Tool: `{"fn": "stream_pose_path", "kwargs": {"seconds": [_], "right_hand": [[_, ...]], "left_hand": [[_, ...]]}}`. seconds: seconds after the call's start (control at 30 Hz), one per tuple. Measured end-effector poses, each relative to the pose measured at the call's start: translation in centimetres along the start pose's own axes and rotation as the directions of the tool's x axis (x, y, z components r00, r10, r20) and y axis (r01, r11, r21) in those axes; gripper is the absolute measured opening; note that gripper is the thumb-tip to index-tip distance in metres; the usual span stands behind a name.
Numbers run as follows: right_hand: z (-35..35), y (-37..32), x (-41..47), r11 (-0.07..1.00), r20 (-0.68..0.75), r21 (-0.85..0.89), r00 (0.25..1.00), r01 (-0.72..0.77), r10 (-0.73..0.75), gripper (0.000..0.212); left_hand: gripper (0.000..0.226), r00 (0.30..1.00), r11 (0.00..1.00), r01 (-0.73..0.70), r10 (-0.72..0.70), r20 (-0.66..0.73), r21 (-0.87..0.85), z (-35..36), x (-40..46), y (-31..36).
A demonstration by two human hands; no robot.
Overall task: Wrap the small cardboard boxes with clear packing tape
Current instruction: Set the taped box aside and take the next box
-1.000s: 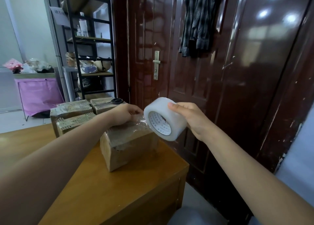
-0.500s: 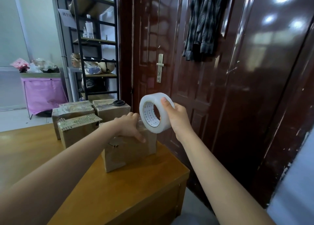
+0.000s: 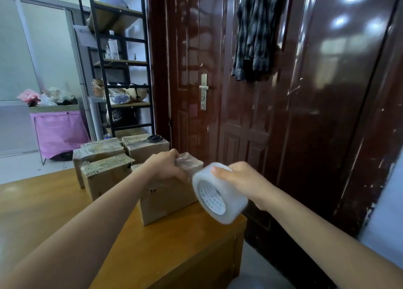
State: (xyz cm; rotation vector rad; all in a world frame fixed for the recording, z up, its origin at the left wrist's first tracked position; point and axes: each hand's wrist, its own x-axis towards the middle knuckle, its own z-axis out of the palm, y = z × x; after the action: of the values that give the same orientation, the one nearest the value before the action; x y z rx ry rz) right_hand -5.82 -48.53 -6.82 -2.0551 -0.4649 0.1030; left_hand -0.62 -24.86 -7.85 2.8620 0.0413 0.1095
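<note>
Head view: box taping, both hands engaged.
Left hand (image 3: 165,165) curled over top of cardboard box (image 3: 168,199), near the wooden table (image 3: 174,245) corner; right hand (image 3: 242,179) grips tape roll (image 3: 218,194) beside box, core tilted toward camera.

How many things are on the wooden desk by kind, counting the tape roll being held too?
Cardboard boxes: 4 in view
Scissors: 1
Clear tape roll: 1
Total: 6
</note>
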Motion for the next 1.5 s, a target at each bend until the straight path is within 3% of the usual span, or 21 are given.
{"fn": "stream_pose_path", "kwargs": {"seconds": [0.17, 0.33, 0.43, 0.5, 0.57, 0.63, 0.7, 0.77, 0.87, 0.93, 1.07, 1.23, 1.43, 1.5], "right_hand": [[-2.2, 6.5, -5.1, 0.96, 0.197, -0.235, 0.959, -0.154, 0.202, 0.055], [-2.8, 7.1, -5.2, 0.939, 0.1, -0.288, 0.969, -0.191, 0.227, 0.055], [-2.8, 6.7, -4.3, 0.927, 0.036, -0.338, 0.982, -0.164, 0.187, 0.054], [-3.3, 6.0, -3.7, 0.931, 0.009, -0.33, 0.986, -0.154, 0.166, 0.054], [-3.9, 5.2, -3.0, 0.936, -0.003, -0.326, 0.991, -0.129, 0.135, 0.055], [-4.2, 4.4, -2.3, 0.933, -0.024, -0.344, 0.994, -0.109, 0.107, 0.057], [-4.1, 3.9, -1.6, 0.919, -0.033, -0.382, 0.996, -0.095, 0.089, 0.059], [-3.5, 3.8, -1.0, 0.909, -0.021, -0.406, 0.996, -0.088, 0.087, 0.059], [-2.1, 3.9, 0.3, 0.912, -0.003, -0.402, 0.996, -0.082, 0.089, 0.057], [-1.2, 3.8, 1.2, 0.922, -0.011, -0.381, 0.997, -0.075, 0.076, 0.057], [0.6, 3.5, 2.3, 0.941, -0.05, -0.337, 0.999, -0.035, 0.02, 0.057], [1.1, 4.6, 2.3, 0.962, -0.136, -0.273, 0.991, -0.021, -0.017, 0.055], [-0.1, 6.6, 1.6, 0.999, -0.156, -0.024, 0.987, -0.041, 0.037, 0.053], [-0.6, 7.2, 0.7, 0.993, -0.069, 0.102, 0.996, -0.054, 0.061, 0.052]], "left_hand": [[0.095, 0.999, 0.999, 0.014, -0.017, 0.046, 0.051, -0.5, -0.1, 0.4], [0.087, 0.999, 0.995, 0.05, -0.05, -0.009, 0.092, -0.4, 0.3, 0.8], [0.076, 0.997, 0.997, 0.071, -0.071, 0.016, -0.009, -1.4, 0.9, 0.6], [0.068, 0.986, 0.966, 0.126, -0.097, 0.134, -0.228, -2.5, 0.9, 0.3], [0.08, 0.943, 0.897, 0.232, -0.113, 0.314, -0.375, -3.5, 0.3, -0.2], [0.087, 0.885, 0.843, 0.319, -0.101, 0.453, -0.434, -4.0, -0.2, -0.7], [0.085, 0.872, 0.829, 0.335, -0.094, 0.48, -0.447, -4.0, -0.5, -1.1], [0.082, 0.908, 0.849, 0.291, -0.098, 0.408, -0.442, -4.0, -0.7, -1.4], [0.074, 0.987, 0.902, 0.118, -0.059, 0.152, -0.415, -3.9, -0.3, -1.7], [0.059, 1.0, 0.96, 0.006, 0.002, 0.03, -0.28, -3.5, 0.0, -1.9], [0.026, 0.998, 0.998, -0.058, 0.058, -0.009, -0.031, -1.1, 0.1, -3.7], [0.033, 0.996, 0.999, -0.024, 0.02, 0.084, 0.044, -1.6, -0.8, -2.4], [0.109, 0.967, 0.998, 0.047, -0.058, 0.25, 0.051, -1.5, -1.0, 0.6], [0.095, 0.96, 0.996, 0.055, -0.071, 0.27, 0.066, -1.3, -1.0, 1.0]]}}
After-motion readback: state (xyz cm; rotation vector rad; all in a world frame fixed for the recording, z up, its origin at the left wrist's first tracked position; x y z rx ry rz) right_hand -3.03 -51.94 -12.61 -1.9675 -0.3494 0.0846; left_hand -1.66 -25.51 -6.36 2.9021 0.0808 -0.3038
